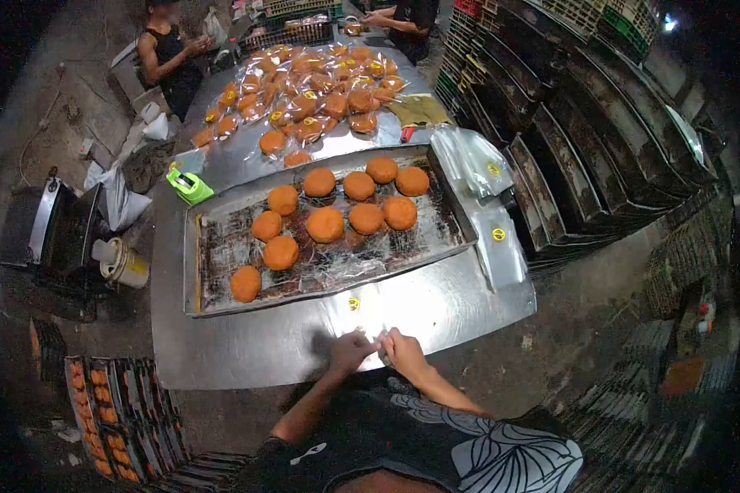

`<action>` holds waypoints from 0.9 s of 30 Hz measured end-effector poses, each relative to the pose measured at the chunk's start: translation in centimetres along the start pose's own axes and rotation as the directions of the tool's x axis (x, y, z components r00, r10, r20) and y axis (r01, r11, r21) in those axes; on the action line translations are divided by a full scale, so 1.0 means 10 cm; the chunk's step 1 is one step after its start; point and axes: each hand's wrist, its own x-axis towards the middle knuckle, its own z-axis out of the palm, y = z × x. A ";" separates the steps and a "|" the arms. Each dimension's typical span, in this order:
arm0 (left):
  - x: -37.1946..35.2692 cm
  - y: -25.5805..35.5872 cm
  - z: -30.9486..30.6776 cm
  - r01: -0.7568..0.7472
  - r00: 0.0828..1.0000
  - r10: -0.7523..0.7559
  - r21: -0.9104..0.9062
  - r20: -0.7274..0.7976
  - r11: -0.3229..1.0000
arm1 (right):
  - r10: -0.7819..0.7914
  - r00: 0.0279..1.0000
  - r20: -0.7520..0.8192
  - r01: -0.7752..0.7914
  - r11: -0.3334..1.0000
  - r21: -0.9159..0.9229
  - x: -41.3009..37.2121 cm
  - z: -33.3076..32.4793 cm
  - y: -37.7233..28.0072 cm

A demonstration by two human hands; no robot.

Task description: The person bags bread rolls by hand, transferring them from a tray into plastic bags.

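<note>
Looking down from the head camera, I find the left hand [352, 352] and the right hand [400, 352] close together at the near edge of a brushed-metal table [222, 349]. Both have their fingers curled inward; glare keeps me from telling whether the tips are clamped on clear film or merely folded. What seems to be a transparent plastic bag with a round yellow label [353, 304] lies on the metal straight ahead, between the hands and a dark, shallow rectangular tray [191, 263]. Its label sits just beyond the left hand, the nearer of the two; the bag's outline and long axis are lost in reflection. The tray runs crosswise, its right end farther from me, bearing round orange-brown buns [325, 223]. Flat clear bags [501, 259] lie off to the right.
</note>
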 end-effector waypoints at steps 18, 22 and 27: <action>0.23 -0.62 -1.65 -0.366 0.928 -0.048 -0.927 -0.371 0.079 | 0.081 0.950 0.303 -0.227 0.845 0.485 1.60 0.98 -0.94; 0.02 -0.36 -2.24 -0.540 0.808 -0.326 -0.838 -0.491 -0.076 | -0.101 0.975 -0.198 -0.036 0.809 -0.587 2.72 0.98 -0.17; -0.07 -0.18 -2.43 -0.608 0.774 -0.433 -0.734 -0.462 -0.303 | -0.439 0.813 -0.383 0.355 0.894 -0.272 1.90 0.80 -1.47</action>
